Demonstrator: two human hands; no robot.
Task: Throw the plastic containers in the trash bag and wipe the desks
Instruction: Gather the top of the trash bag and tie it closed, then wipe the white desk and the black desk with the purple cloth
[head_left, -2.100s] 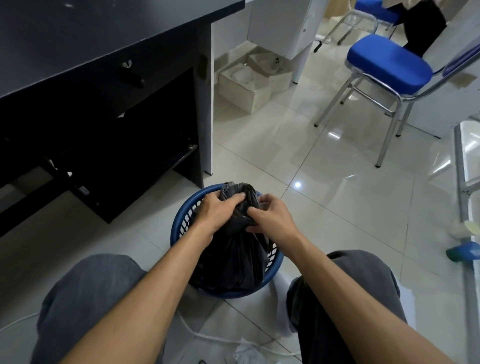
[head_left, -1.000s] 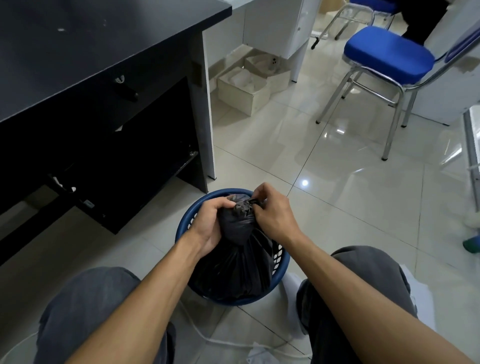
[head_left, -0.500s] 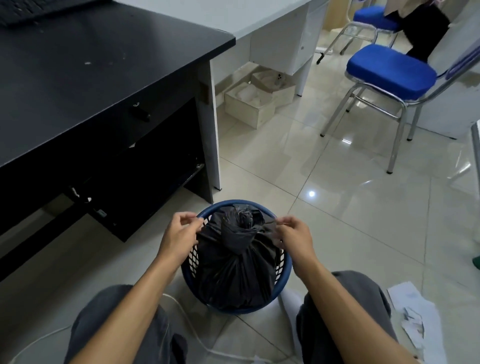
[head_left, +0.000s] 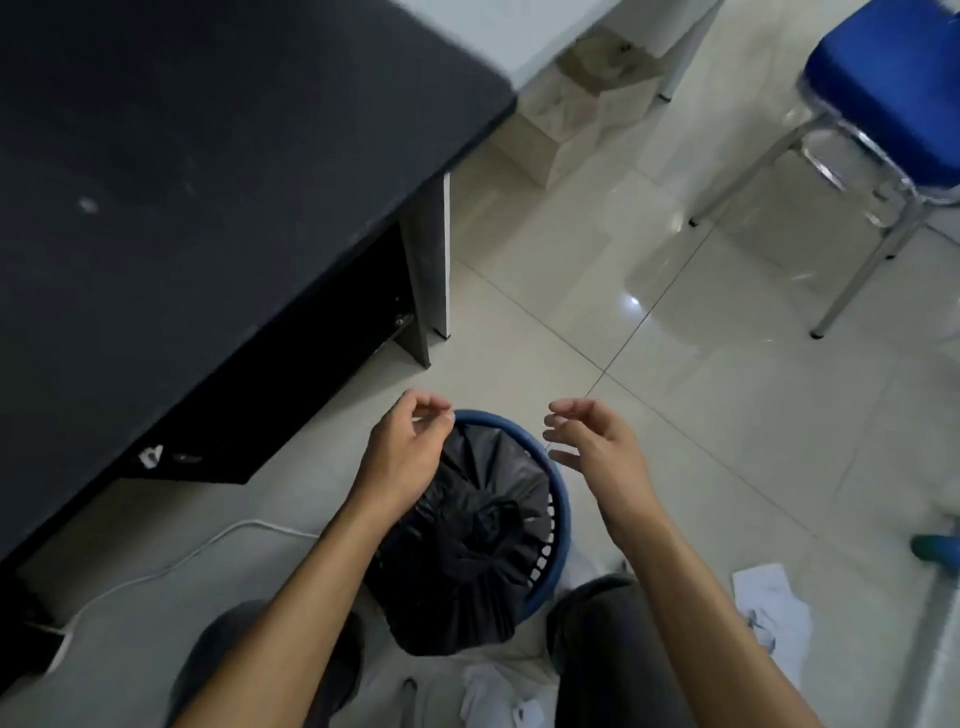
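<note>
Left hand (head_left: 408, 449) and right hand (head_left: 595, 449) hover loosely curled above trash bag (head_left: 467, 551).

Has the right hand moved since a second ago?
Yes. The right hand has come off the bag knot and gone rightward; it now hovers empty just outside the basket rim.

The left forearm (head_left: 311, 587) hides part of the trash bag (head_left: 483, 545) and blue basket (head_left: 540, 597), the blue chair (head_left: 883, 78) runs off the right edge, and the far boxes (head_left: 571, 119) are blurred
</note>
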